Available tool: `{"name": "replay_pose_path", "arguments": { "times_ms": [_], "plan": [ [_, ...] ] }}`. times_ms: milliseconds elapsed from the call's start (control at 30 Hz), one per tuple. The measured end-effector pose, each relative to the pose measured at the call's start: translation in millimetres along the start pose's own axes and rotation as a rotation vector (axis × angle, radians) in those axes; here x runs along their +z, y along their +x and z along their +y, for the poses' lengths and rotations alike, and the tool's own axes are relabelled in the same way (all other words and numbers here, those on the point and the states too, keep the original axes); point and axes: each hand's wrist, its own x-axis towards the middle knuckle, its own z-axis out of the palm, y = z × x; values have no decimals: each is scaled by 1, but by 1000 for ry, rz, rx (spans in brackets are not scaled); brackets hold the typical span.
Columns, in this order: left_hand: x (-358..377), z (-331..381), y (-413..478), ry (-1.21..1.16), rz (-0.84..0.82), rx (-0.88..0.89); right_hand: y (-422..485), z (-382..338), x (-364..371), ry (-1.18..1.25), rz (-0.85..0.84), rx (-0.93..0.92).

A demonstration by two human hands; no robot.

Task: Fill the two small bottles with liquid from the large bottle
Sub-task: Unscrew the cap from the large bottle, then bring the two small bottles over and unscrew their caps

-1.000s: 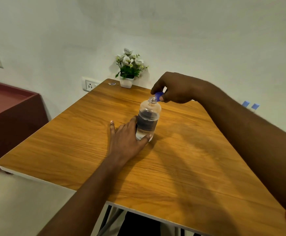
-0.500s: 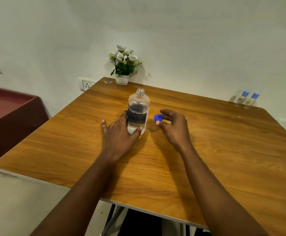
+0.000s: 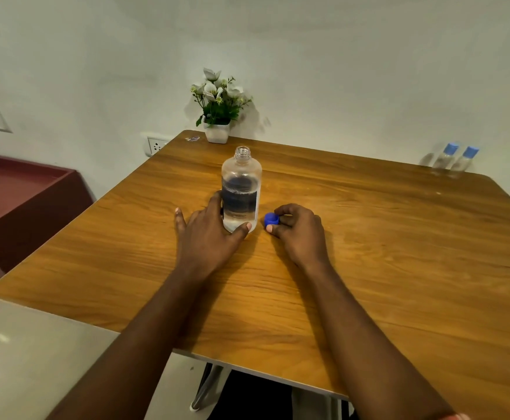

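Observation:
The large clear bottle [image 3: 241,189] stands upright and uncapped in the middle of the wooden table [image 3: 384,253], holding clear liquid. My left hand [image 3: 208,234] wraps around its base. Just right of the bottle, my right hand [image 3: 297,230] pinches the blue cap [image 3: 271,219] between thumb and fingers, low at the tabletop. Two small clear bottles with blue caps [image 3: 455,157] stand side by side at the table's far right corner, well away from both hands.
A white pot of artificial flowers [image 3: 218,110] sits at the table's far edge by the wall. A dark red cabinet [image 3: 20,201] stands to the left of the table. Wall sockets [image 3: 156,144] are behind the table's left corner.
My right hand took the blue cap off the bottle's neck and carried it down to the table beside the bottle. The left hand kept its hold on the bottle's base.

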Motion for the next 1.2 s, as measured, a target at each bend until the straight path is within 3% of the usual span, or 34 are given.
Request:
{"name": "replay_pose_path", "arguments": {
  "times_ms": [567, 733, 900, 1200],
  "plan": [
    [-14, 11, -41, -75, 122, -27, -21, 9, -23, 106, 9, 56],
    [-11, 26, -62, 85, 163, 162, -37, 13, -39, 125, 15, 50],
    [2, 58, -70, 147, 44, 387, -50, 23, -62, 132, 30, 51],
    [55, 133, -59, 106, -120, 498, -52, 74, -137, 57, 177, 136]
  ]
}}
